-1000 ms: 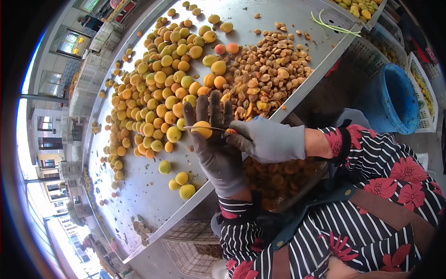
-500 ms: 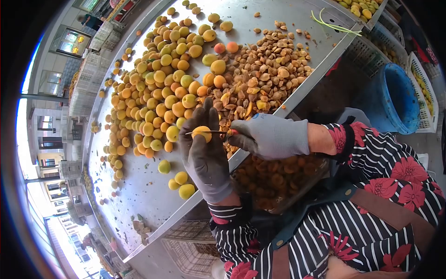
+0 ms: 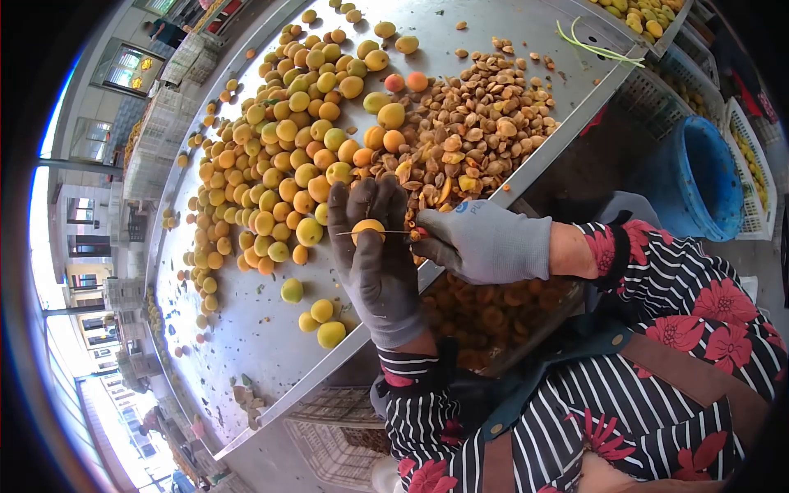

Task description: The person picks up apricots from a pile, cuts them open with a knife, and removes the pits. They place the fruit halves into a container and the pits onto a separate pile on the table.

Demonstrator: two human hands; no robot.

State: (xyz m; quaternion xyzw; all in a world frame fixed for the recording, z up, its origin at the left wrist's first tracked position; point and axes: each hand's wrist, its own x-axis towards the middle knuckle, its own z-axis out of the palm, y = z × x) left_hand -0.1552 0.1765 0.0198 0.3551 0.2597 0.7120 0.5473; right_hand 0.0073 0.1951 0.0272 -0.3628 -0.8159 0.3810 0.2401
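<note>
My left hand [image 3: 380, 267], in a dark grey glove, curls around a small yellow apricot [image 3: 367, 230] above the steel table's near edge. My right hand [image 3: 485, 242], in a lighter grey glove, grips a thin knife [image 3: 374, 233] whose blade runs across the apricot. A wide heap of whole apricots [image 3: 279, 156] lies just beyond my left hand. A pile of brown pits [image 3: 472, 123] lies beyond my right hand.
The steel table [image 3: 246, 337] has a raised rim. Under its edge a crate of halved apricots [image 3: 493, 316] sits by my lap. Three loose apricots [image 3: 320, 320] rest near the rim. A blue bucket [image 3: 699, 177] and white crates stand at right.
My left hand's fingers have closed from spread to curled around the apricot, and both hands shifted slightly right. The knife stays across the fruit.
</note>
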